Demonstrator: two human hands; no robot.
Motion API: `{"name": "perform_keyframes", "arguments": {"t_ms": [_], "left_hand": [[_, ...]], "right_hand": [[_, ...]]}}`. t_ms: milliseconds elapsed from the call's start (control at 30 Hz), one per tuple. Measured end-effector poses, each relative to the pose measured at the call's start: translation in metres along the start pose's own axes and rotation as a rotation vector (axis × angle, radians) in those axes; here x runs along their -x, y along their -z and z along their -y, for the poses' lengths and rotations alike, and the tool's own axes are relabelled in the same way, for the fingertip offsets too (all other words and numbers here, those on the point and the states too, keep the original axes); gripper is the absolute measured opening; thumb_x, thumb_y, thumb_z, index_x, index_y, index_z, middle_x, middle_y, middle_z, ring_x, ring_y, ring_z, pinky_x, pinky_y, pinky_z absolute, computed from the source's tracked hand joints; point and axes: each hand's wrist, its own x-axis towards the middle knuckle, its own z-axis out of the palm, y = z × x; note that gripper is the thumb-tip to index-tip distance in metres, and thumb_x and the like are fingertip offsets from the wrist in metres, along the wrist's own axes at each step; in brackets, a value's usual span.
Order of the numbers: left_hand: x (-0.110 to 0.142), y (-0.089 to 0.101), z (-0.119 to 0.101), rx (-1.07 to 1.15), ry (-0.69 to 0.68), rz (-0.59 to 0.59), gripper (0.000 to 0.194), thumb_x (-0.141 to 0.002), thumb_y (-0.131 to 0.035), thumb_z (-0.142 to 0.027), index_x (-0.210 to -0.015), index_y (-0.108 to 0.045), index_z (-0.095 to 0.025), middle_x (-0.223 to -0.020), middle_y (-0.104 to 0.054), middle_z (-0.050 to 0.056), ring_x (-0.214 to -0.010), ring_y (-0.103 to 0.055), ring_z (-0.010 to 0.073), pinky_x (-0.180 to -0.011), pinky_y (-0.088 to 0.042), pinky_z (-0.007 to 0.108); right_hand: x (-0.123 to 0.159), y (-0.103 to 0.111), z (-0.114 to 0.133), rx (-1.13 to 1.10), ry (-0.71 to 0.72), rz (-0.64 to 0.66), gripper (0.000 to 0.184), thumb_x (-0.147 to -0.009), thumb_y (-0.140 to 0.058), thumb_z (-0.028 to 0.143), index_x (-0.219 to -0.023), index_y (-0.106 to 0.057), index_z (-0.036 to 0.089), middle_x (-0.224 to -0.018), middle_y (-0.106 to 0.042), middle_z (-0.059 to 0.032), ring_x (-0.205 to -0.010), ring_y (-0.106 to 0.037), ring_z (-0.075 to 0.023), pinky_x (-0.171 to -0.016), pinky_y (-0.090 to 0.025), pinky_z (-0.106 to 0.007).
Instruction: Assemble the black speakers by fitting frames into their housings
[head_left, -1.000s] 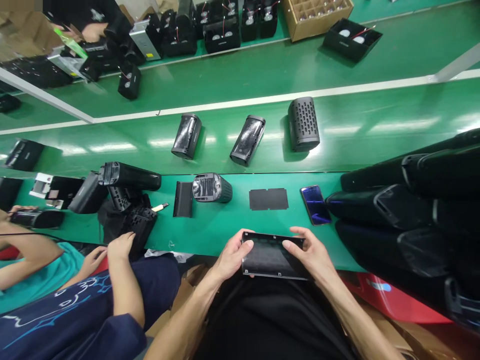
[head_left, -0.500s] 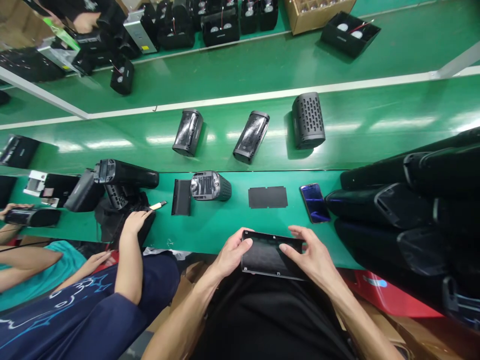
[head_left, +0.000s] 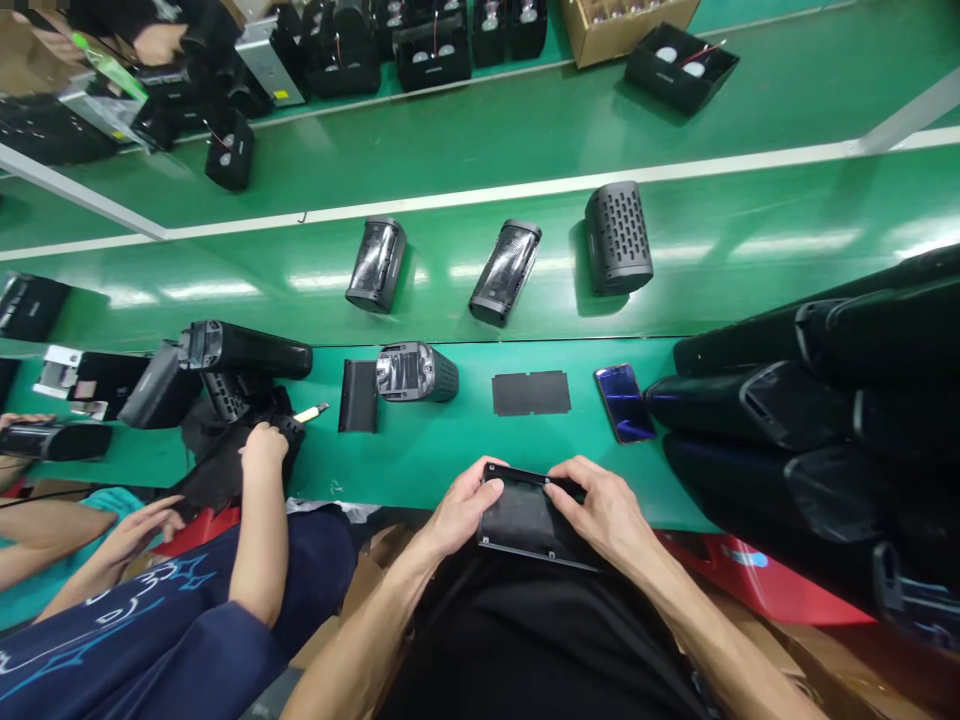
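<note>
A shallow black rectangular plastic panel point(head_left: 519, 516) is being held by the left hand point(head_left: 456, 512) and the right hand point(head_left: 606, 508).

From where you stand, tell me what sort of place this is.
Likely a factory assembly line: long green worktops, similar black casings set out along them, and a co-worker's hand alongside.
</note>
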Motion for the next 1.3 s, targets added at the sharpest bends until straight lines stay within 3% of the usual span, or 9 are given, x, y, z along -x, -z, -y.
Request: {"name": "perform_keyframes", "arguments": {"t_ms": [200, 367, 500, 733, 1067, 1200, 1300], "left_hand": [[0.0, -0.004, -0.003, 0.072, 0.044, 0.019, 0.048, -0.085, -0.075, -0.056, -0.109, -0.061, -0.018, -0.081, -0.057, -0.003, -0.067, -0.048, 0.0106, -0.062, -0.039, 0.021], [-0.001, -0.006, -0.004, 0.122, 0.122, -0.01, 0.046, -0.086, -0.072, -0.058, -0.106, -0.059, -0.02, -0.075, -0.056, -0.004, -0.059, -0.048, 0.0104, -0.055, -0.041, 0.021], [-0.002, -0.004, 0.004, 0.127, 0.102, -0.031, 0.038, -0.086, -0.072, -0.05, -0.102, -0.06, -0.018, -0.079, -0.057, -0.003, -0.063, -0.049, 0.0108, -0.059, -0.042, 0.021], [-0.002, -0.002, 0.006, 0.073, 0.092, -0.03, 0.025, -0.081, -0.063, -0.029, -0.103, -0.063, -0.018, -0.083, -0.059, -0.002, -0.071, -0.048, 0.0125, -0.066, -0.039, 0.022], [-0.001, -0.001, 0.001, 0.069, 0.103, 0.021, 0.033, -0.072, -0.061, -0.022, -0.105, -0.063, -0.018, -0.082, -0.059, -0.002, -0.072, -0.048, 0.0137, -0.065, -0.036, 0.022], [-0.001, -0.001, 0.002, 0.081, 0.098, 0.022, 0.031, -0.078, -0.064, -0.027, -0.107, -0.061, -0.018, -0.085, -0.059, -0.001, -0.074, -0.051, 0.0144, -0.068, -0.039, 0.023], [0.0, 0.0, 0.003, 0.073, 0.075, 0.016, 0.03, -0.082, -0.065, -0.03, -0.11, -0.061, -0.019, -0.087, -0.059, -0.001, -0.076, -0.052, 0.0148, -0.071, -0.04, 0.024]], "right_hand": [[-0.002, 0.007, 0.003, -0.025, -0.037, 0.063, 0.019, -0.093, -0.055, 0.037, -0.095, -0.071, 0.026, -0.099, -0.075, -0.0033, -0.09, -0.071, -0.0262, -0.077, -0.046, -0.037], [-0.004, 0.013, 0.003, -0.082, -0.053, 0.13, 0.018, -0.087, -0.057, 0.034, -0.097, -0.069, 0.026, -0.104, -0.076, -0.0042, -0.097, -0.071, -0.028, -0.082, -0.047, -0.039], [-0.003, 0.014, 0.0, -0.142, -0.049, 0.173, 0.022, -0.088, -0.056, 0.034, -0.102, -0.07, 0.025, -0.109, -0.076, -0.0055, -0.103, -0.071, -0.0282, -0.088, -0.048, -0.04], [-0.002, 0.012, 0.002, -0.129, -0.067, 0.143, 0.023, -0.09, -0.052, 0.036, -0.096, -0.071, 0.026, -0.102, -0.078, -0.0042, -0.096, -0.072, -0.0274, -0.082, -0.048, -0.039], [-0.003, 0.012, 0.001, -0.094, -0.068, 0.119, 0.024, -0.09, -0.052, 0.035, -0.097, -0.073, 0.026, -0.104, -0.078, -0.0045, -0.096, -0.073, -0.0274, -0.083, -0.049, -0.039], [-0.003, 0.013, 0.004, -0.096, -0.068, 0.119, 0.022, -0.092, -0.054, 0.035, -0.097, -0.073, 0.026, -0.103, -0.078, -0.0049, -0.095, -0.073, -0.0277, -0.084, -0.05, -0.041], [-0.001, 0.02, 0.0, -0.194, -0.073, 0.066, 0.024, -0.092, -0.058, 0.038, -0.108, -0.072, 0.026, -0.11, -0.077, -0.007, -0.1, -0.072, -0.0279, -0.087, -0.052, -0.041]]}}
